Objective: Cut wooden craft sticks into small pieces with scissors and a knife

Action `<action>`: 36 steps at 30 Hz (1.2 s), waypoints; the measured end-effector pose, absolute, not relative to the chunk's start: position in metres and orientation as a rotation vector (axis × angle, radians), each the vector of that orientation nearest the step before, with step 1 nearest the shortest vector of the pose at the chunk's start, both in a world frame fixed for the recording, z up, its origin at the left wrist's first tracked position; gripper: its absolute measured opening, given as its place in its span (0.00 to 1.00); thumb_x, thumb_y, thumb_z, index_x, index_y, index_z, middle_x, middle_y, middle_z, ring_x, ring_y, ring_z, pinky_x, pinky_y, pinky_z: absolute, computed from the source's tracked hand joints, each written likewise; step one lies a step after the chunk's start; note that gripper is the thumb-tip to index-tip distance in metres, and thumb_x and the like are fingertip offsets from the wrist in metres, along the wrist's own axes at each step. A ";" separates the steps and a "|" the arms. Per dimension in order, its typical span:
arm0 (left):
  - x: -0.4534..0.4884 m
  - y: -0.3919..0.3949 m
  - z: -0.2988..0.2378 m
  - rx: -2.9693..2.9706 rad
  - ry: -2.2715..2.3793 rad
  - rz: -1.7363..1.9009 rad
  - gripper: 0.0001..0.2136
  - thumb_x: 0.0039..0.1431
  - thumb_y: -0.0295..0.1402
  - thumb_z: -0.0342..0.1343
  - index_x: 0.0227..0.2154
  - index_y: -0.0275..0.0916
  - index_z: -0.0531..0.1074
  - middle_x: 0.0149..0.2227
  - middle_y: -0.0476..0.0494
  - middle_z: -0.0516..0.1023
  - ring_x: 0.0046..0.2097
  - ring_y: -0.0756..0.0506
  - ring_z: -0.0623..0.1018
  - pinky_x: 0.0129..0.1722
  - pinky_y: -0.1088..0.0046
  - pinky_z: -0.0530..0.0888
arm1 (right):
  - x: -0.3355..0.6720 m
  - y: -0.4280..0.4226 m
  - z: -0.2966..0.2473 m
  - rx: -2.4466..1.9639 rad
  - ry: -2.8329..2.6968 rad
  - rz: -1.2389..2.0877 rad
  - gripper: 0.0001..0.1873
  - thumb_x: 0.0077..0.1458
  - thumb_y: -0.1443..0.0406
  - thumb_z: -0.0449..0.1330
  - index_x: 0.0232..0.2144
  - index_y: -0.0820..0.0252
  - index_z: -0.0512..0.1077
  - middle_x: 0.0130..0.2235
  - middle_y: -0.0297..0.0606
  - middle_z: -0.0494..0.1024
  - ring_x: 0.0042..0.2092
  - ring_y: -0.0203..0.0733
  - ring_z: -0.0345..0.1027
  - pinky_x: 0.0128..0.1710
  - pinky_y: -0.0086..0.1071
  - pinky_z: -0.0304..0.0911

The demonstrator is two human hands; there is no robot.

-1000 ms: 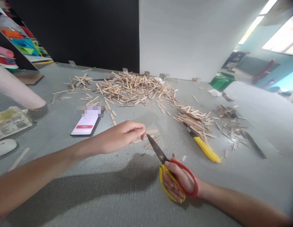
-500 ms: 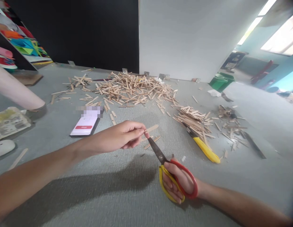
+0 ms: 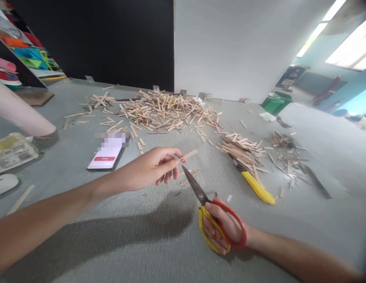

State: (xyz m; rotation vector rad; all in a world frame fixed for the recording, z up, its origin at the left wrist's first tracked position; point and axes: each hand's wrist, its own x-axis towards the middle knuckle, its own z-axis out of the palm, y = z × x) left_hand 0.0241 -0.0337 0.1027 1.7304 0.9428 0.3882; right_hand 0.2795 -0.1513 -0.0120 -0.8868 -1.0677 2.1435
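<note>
Taking the tips of the left fingers as the centre of the dial, the left hand [image 3: 159,167] comes in from 8 o'clock, its thumb and forefinger clamped on a thin wooden strip [image 3: 190,155] whose free end points to 2 o'clock. The other fingers of that hand hang loosely curled below. The right hand [image 3: 230,226], at 5 o'clock, has its fingers closed around the handles of a pair of scissors [image 3: 197,190], one loop red and the other yellow. The blades look drawn together and point to 11 o'clock, the tip just beside the left fingertips; whether it touches the strip I cannot tell

Near the blade, at 5 o'clock, a few cut pieces [image 3: 190,178] lie on the grey surface [image 3: 289,224]. A broad, tangled heap of wooden sticks [image 3: 168,110] spreads at 12 o'clock, in front of a black panel [image 3: 112,43] at 11 and a pale panel [image 3: 230,43] at 1. A second bundle of sticks [image 3: 242,151] lies at 3 o'clock, with a yellow-handled cutter [image 3: 258,188] against its near side, handle end toward 4. A phone [image 3: 106,155] with a lit screen rests at 9 o'clock, and a white mouse [image 3: 6,184] lies well apart, between 8 and 9
</note>
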 end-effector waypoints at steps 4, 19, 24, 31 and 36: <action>0.022 -0.035 0.100 1.765 0.981 0.395 0.08 0.77 0.38 0.51 0.52 0.44 0.70 0.36 0.49 0.83 0.31 0.48 0.79 0.26 0.75 0.73 | 0.278 -0.149 -0.015 -0.870 -0.992 2.192 0.38 0.62 0.35 0.58 0.16 0.57 0.66 0.09 0.28 0.61 0.09 0.32 0.53 0.08 0.23 0.55; 0.035 -0.065 0.097 2.163 0.790 -0.028 0.10 0.74 0.30 0.49 0.41 0.44 0.76 0.41 0.47 0.79 0.44 0.45 0.77 0.43 0.70 0.67 | 0.276 -0.141 -0.008 -0.759 -0.866 2.119 0.31 0.64 0.42 0.64 0.22 0.61 0.72 0.12 0.26 0.63 0.11 0.31 0.55 0.11 0.23 0.58; 0.037 -0.065 0.087 2.197 0.775 0.056 0.11 0.77 0.30 0.46 0.40 0.44 0.73 0.39 0.49 0.78 0.44 0.46 0.76 0.45 0.71 0.66 | 0.278 -0.142 -0.013 -0.794 -0.990 2.094 0.29 0.66 0.47 0.64 0.21 0.61 0.70 0.12 0.27 0.64 0.11 0.32 0.57 0.12 0.24 0.58; 0.041 -0.066 0.088 2.105 0.722 0.011 0.11 0.75 0.34 0.49 0.35 0.42 0.72 0.34 0.50 0.77 0.35 0.47 0.74 0.36 0.71 0.64 | 0.282 -0.142 -0.020 -0.856 -1.088 2.139 0.30 0.65 0.44 0.62 0.21 0.59 0.69 0.12 0.27 0.64 0.12 0.34 0.59 0.12 0.25 0.56; 0.043 -0.066 0.088 2.049 0.745 0.012 0.12 0.74 0.38 0.51 0.35 0.41 0.73 0.32 0.49 0.76 0.34 0.47 0.73 0.34 0.71 0.63 | 0.283 -0.145 -0.021 -0.955 -1.087 2.148 0.29 0.65 0.43 0.62 0.23 0.59 0.69 0.12 0.28 0.65 0.13 0.34 0.61 0.13 0.24 0.56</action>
